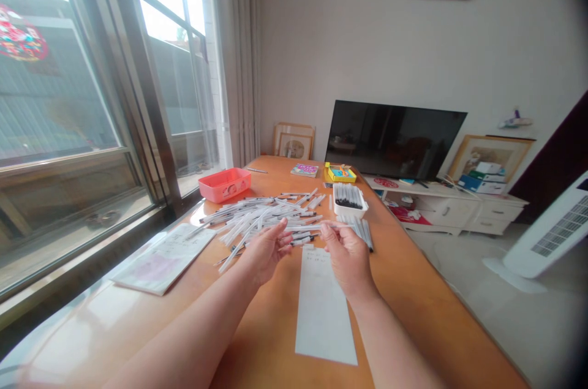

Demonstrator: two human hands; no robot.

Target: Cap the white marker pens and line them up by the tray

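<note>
My right hand pinches a slim pen between thumb and fingers, above the top end of a long white paper strip. Its near end points toward my left hand, whose fingers are apart and slightly curled with nothing plainly held. Just beyond both hands spreads a loose pile of clear and white pen barrels and pens, some with dark tips. To the right, a white container holds upright-packed pens with black ends. Several more pens lie side by side next to it, partly behind my right hand.
A red plastic basket stands behind the pile at left. A booklet lies near the window side. Farther back are a colourful booklet and a yellow box. The table's right edge runs beside my right arm.
</note>
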